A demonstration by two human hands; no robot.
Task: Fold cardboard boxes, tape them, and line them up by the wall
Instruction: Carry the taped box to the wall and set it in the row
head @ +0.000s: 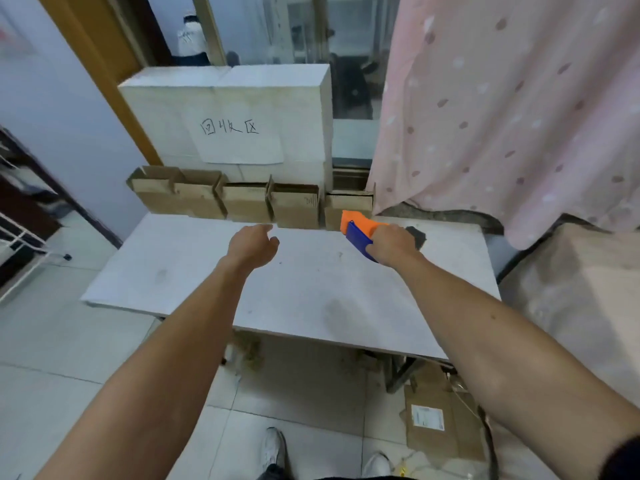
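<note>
Boxes: five brown cardboard boxes (246, 202) stand in a row along the far edge of the table (194, 271), against a big white block (277, 109) bearing a handwritten sheet (239, 140)
Left hand (254, 244): over the table just short of the row, fingers loosely curled, holding nothing
Right hand (393, 245): wrapped round an orange-and-blue tape dispenser (358, 233), just beside the rightmost box (349, 202)
Floor: flattened cardboard (436, 434) with a label lies under the table's right end

I see five brown cardboard boxes (242, 202) standing in one row at the far edge of the table (207, 278) — side by side, some flaps up. The orange and blue tape dispenser (358, 230) is just before the rightmost box (348, 202) — my right hand (391, 244) grips it.
</note>
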